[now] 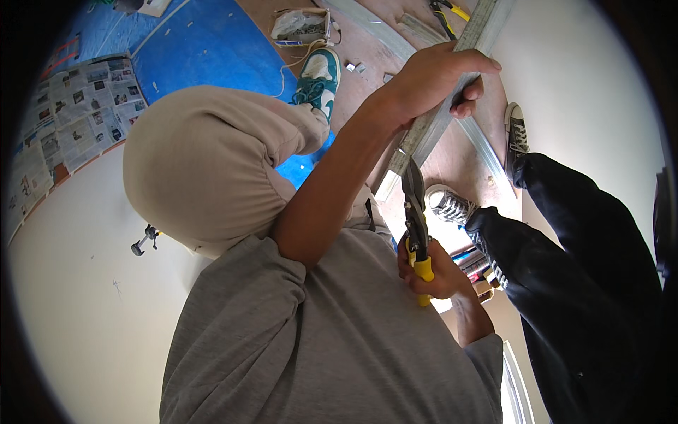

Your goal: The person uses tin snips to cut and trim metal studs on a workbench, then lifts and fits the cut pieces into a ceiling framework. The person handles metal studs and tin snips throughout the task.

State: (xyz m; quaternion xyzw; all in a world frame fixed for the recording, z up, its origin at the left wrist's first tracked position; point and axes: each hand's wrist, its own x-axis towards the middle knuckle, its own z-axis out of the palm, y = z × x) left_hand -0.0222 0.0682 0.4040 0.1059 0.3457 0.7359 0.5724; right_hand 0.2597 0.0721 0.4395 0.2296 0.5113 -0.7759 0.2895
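My left hand (445, 81) is wrapped round a long galvanised metal channel (428, 136), which runs slantwise from the top right toward my middle. In my right hand (443, 274) is a pair of tin snips (415, 205) with yellow grips, held close to my grey shirt. The snips' dark blades point up at the near end of the channel and meet its edge. Whether the blades are closed on the metal I cannot tell. The fingers of my right hand are partly hidden behind the grips.
At right stands another person in black trousers (586, 240), one dark sneaker (452, 205) close to the channel's end. On the floor are a box of screws (300, 28), small metal scraps (357, 68), another metal channel (487, 159) and a yellow-handled tool (445, 18). Blue sheeting (212, 53) covers the left.
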